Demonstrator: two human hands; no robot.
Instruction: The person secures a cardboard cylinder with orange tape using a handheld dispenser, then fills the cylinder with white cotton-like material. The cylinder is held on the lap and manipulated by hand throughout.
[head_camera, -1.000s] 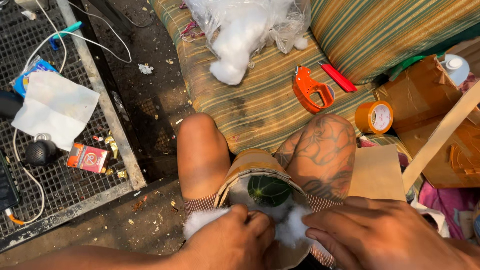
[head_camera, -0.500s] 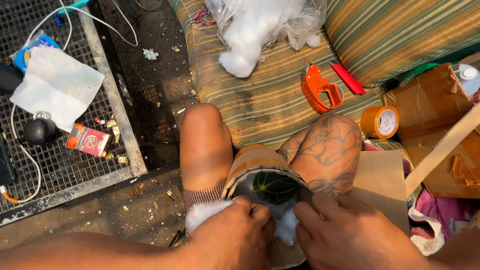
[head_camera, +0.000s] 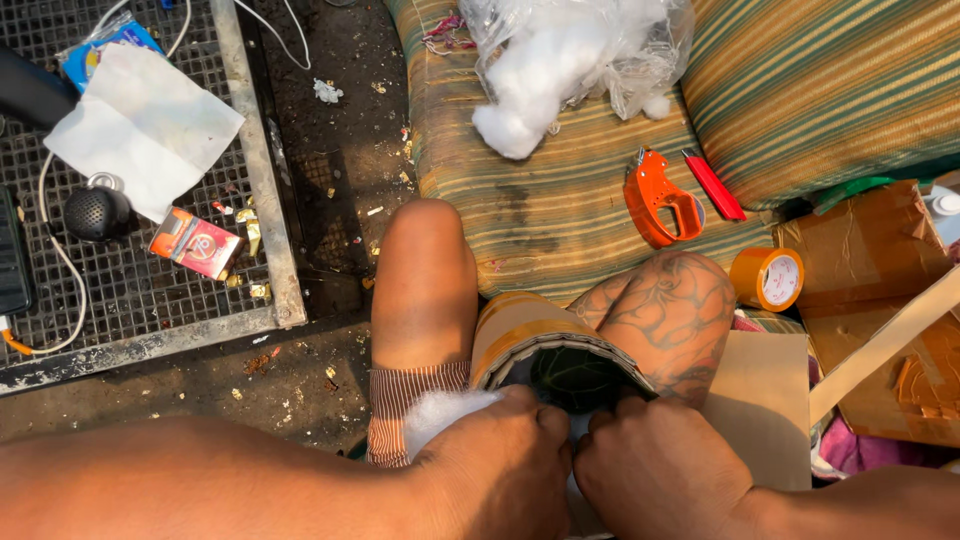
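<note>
The head view looks down on a seated person's bare knees, with a rolled cardboard tube (head_camera: 530, 335) wedged upright between the thighs, its open mouth facing up and something dark green (head_camera: 575, 378) showing inside. The left hand (head_camera: 495, 465) lies at the near rim of the tube, its fingers curled and pressed down over a wad of white stuffing (head_camera: 440, 415) that bulges out beside the knuckles on the left. The right hand (head_camera: 660, 470) sits just beside it, touching it, with fingers bent down onto the same rim; whether it pinches any stuffing I cannot tell, since the fingertips are hidden. A flat sheet of cardboard (head_camera: 765, 400) lies next to the tattooed right thigh. On the striped cushion (head_camera: 540, 210) beyond the knees rest a clear plastic bag of more white stuffing (head_camera: 560, 60), an orange tape dispenser (head_camera: 655, 195) and a red cutter (head_camera: 713, 185) just beside it. A roll of tan tape (head_camera: 768, 277) stands near some taped brown boxes (head_camera: 880, 250) on the right. On the left, a metal grate (head_camera: 150, 290) carries a white paper sheet (head_camera: 145, 125), a small red packet (head_camera: 195, 243), a round black object (head_camera: 95, 212) and white cables (head_camera: 60, 260).
</note>
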